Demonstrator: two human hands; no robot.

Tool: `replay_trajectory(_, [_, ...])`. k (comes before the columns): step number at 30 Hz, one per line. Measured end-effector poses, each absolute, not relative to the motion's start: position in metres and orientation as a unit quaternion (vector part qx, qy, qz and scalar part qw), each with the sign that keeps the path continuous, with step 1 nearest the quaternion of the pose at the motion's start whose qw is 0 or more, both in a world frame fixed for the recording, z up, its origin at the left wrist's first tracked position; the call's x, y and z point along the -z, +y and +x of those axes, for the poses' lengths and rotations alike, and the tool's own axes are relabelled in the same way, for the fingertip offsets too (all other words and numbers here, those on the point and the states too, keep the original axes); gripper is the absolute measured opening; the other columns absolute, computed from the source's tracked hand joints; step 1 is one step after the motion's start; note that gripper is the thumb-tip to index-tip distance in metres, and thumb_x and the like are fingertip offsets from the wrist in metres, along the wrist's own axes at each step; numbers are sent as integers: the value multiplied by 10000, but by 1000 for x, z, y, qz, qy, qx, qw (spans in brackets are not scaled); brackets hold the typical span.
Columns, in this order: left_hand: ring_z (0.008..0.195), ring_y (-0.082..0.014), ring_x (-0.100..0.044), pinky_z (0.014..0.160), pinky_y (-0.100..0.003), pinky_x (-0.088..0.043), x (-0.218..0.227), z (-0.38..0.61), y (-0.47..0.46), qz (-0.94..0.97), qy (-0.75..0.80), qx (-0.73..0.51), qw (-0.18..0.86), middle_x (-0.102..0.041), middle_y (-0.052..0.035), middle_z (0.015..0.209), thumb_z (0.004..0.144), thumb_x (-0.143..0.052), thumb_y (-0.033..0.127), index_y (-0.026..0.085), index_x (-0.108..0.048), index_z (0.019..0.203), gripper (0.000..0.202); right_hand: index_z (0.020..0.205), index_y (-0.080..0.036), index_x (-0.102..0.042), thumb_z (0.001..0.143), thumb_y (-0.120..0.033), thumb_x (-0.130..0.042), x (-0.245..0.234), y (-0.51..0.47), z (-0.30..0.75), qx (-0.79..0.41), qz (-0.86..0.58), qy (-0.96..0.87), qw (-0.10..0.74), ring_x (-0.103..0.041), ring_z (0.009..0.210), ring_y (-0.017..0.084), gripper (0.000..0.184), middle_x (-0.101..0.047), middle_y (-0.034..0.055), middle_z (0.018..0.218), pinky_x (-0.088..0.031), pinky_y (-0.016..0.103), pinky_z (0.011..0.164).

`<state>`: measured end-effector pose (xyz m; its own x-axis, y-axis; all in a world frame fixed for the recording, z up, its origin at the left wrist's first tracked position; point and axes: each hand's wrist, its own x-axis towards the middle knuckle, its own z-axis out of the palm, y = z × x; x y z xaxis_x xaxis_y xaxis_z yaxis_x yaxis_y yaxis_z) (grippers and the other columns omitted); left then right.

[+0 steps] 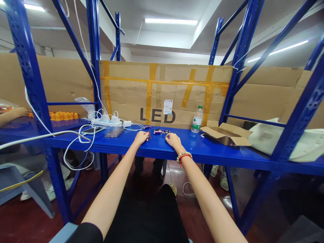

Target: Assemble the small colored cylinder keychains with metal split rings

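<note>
My left hand (141, 137) rests at the front of the blue shelf top (129, 144), its fingers closed on a small red piece (149, 135). Further right, my right hand (173, 139) has its fingers bent together beside a little pile of shiny metal and purple pieces (159, 132). Whatever those fingertips pinch is hidden or too small to name. A dark, pen-like thing (147, 127) lies behind my left hand. My right wrist carries a beaded bracelet and a red cord.
Left of my hands are a white power strip (107, 123), tangled white cables and a phone (94, 130). At right stand a water bottle (196, 119), an open cardboard box (225, 134) and a white bag (263, 140). Cardboard (121, 98) walls the back. Another person's arm (12, 114) reaches in far left.
</note>
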<state>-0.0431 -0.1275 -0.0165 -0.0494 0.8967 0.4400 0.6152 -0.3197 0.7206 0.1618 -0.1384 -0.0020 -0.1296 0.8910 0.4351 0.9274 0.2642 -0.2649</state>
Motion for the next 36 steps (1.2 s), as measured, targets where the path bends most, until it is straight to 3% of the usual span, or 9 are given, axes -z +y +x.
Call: replay_trajectory(36, [555,-145,-563,557,-228,-397,14,-42,-132,676,564,-448,156,-611,-38,510,746,-362,405,142,-663,624,418,896,-215,-652,787,-223,-463,1,-141,161,33,-607,-751,258,-578,903,158,219,-658,35,944,-411,226,739])
